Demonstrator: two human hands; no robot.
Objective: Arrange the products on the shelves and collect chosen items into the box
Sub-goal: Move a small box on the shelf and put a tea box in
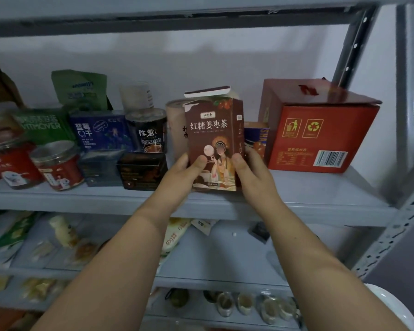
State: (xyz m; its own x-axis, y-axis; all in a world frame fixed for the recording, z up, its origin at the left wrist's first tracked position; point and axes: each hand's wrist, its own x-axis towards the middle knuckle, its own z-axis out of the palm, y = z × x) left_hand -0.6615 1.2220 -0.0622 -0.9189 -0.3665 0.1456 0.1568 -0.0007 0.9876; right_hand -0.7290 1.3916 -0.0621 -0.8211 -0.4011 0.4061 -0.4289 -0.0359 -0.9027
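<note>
Forearms reach up; left hand (184,172), right hand (251,173) grip upright tea box (214,137) over shelf (320,199).

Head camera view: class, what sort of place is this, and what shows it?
Probably a stockroom or small shop: grey metal shelves stocked with packaged goods: red jars, a red carton, a tea box.
</note>
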